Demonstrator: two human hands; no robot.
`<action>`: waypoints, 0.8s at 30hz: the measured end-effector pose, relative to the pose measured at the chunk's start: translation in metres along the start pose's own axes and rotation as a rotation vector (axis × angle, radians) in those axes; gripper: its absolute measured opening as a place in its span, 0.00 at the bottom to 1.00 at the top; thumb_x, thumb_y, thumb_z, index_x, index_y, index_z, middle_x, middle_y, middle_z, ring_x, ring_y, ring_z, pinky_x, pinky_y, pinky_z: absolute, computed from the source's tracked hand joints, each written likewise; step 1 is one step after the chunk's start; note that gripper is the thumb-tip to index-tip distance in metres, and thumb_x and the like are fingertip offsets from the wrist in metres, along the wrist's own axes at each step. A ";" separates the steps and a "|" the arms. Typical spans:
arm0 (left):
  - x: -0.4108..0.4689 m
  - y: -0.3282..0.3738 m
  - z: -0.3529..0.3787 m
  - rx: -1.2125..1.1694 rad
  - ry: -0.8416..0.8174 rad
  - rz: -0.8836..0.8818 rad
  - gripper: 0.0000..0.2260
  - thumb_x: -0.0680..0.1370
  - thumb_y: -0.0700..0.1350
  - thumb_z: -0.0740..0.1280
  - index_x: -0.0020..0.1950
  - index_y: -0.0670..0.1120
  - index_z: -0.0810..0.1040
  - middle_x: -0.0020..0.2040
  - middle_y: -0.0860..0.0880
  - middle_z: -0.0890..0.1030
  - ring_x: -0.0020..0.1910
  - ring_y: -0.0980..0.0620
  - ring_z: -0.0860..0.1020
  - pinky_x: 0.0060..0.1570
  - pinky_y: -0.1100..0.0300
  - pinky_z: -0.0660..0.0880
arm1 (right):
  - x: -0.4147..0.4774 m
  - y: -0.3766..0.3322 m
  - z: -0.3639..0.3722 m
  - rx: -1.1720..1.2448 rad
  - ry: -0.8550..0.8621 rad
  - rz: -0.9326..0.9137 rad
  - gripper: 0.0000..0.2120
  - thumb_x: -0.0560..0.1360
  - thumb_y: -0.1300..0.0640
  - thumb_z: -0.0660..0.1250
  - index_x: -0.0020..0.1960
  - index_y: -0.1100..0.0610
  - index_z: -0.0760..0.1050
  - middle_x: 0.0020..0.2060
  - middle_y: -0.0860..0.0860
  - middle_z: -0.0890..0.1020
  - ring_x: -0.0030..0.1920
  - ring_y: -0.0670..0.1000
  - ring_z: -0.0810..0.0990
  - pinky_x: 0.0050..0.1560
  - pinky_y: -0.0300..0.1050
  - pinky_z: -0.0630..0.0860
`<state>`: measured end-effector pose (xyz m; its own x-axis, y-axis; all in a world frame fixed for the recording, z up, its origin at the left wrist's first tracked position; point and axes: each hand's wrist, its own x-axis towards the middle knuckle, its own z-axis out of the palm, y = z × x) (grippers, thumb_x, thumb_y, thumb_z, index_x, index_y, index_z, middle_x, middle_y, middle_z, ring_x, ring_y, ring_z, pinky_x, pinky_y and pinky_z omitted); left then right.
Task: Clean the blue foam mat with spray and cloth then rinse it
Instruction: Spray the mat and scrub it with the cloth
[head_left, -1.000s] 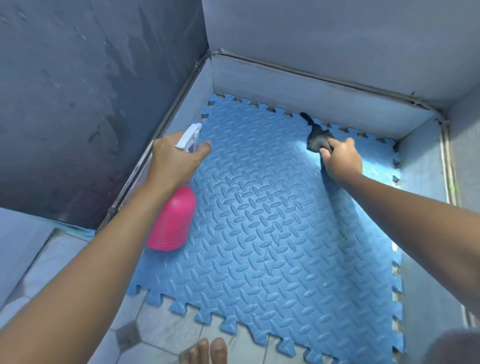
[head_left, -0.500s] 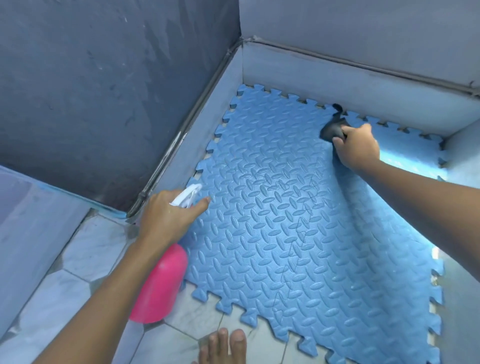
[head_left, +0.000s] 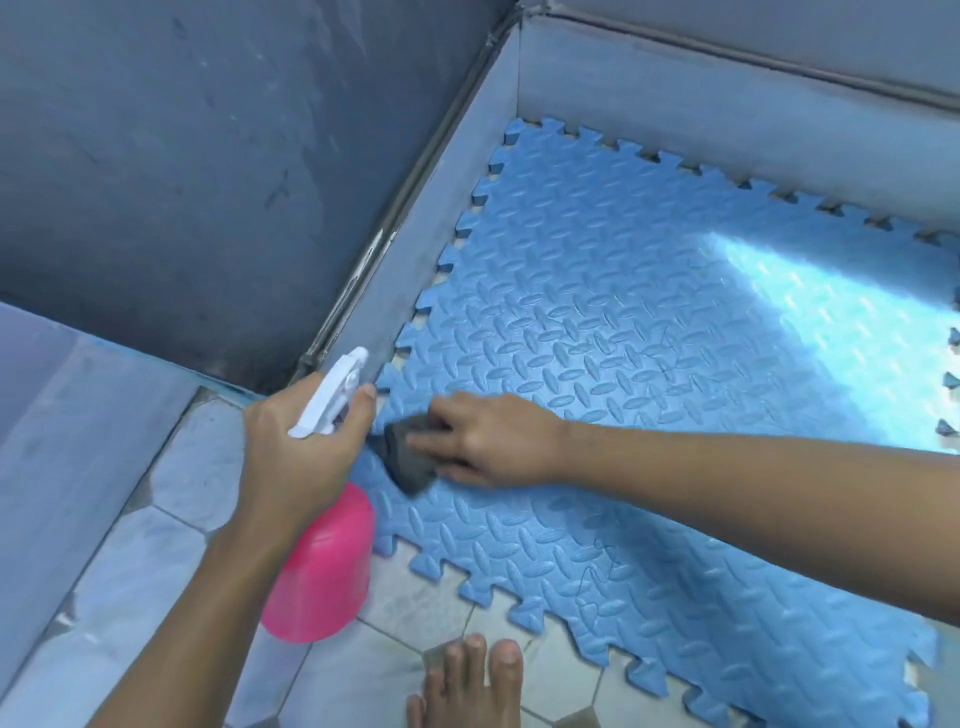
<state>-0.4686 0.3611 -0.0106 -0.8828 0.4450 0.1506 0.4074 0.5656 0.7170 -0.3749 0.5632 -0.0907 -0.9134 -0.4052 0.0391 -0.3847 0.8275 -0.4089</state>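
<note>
Mat (head_left: 649, 395), blue foam with a toothed border, lies flat on the tiled floor (head_left: 171, 525), its far and left edges just beside the low grey walls (head_left: 675, 124).

Nearest me, a bare foot (head_left: 467, 686) stands on the tiles just short of the mat's near edge. My left hand (head_left: 296, 447) is wrapped around the neck of the pink spray bottle (head_left: 322, 566), white trigger head (head_left: 332, 395) up and pointing toward the left wall; the bottle hangs over the mat's near-left corner. My right hand (head_left: 483, 441) presses a dark cloth (head_left: 410, 452) flat under the fingers onto the mat at that same corner, close to the bottle.

I judge the wiping step to be in hand; rinsing is not begun. Beyond the hands the centre looks dry; a bright sheen lies toward the far-right edge.

Next move, in my judgement: sweep the cloth away from the corner in overlapping strokes, spraying again where the surface is dry.
</note>
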 end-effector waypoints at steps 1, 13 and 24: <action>0.001 0.000 0.000 0.006 -0.008 0.004 0.21 0.78 0.52 0.67 0.42 0.33 0.79 0.35 0.34 0.80 0.33 0.41 0.79 0.36 0.43 0.77 | -0.011 -0.002 0.002 -0.001 -0.039 -0.075 0.20 0.78 0.48 0.64 0.68 0.52 0.75 0.52 0.56 0.74 0.49 0.58 0.77 0.32 0.49 0.75; 0.004 0.007 -0.005 -0.099 -0.051 -0.070 0.23 0.77 0.55 0.67 0.44 0.33 0.79 0.31 0.36 0.75 0.29 0.42 0.71 0.32 0.45 0.74 | -0.025 0.188 -0.082 -0.107 0.495 1.179 0.11 0.78 0.51 0.62 0.58 0.52 0.75 0.59 0.62 0.70 0.55 0.66 0.75 0.51 0.56 0.77; -0.224 -0.045 0.087 -0.239 -0.281 -0.432 0.08 0.66 0.50 0.77 0.38 0.54 0.79 0.40 0.54 0.83 0.35 0.45 0.82 0.34 0.53 0.67 | 0.012 -0.057 0.021 0.028 0.093 0.340 0.20 0.78 0.49 0.65 0.70 0.51 0.72 0.51 0.54 0.71 0.49 0.58 0.75 0.33 0.50 0.76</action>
<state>-0.2691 0.2964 -0.1363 -0.8481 0.3943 -0.3539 -0.0698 0.5791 0.8123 -0.3612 0.5032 -0.0861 -0.9973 -0.0697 -0.0214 -0.0533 0.8974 -0.4380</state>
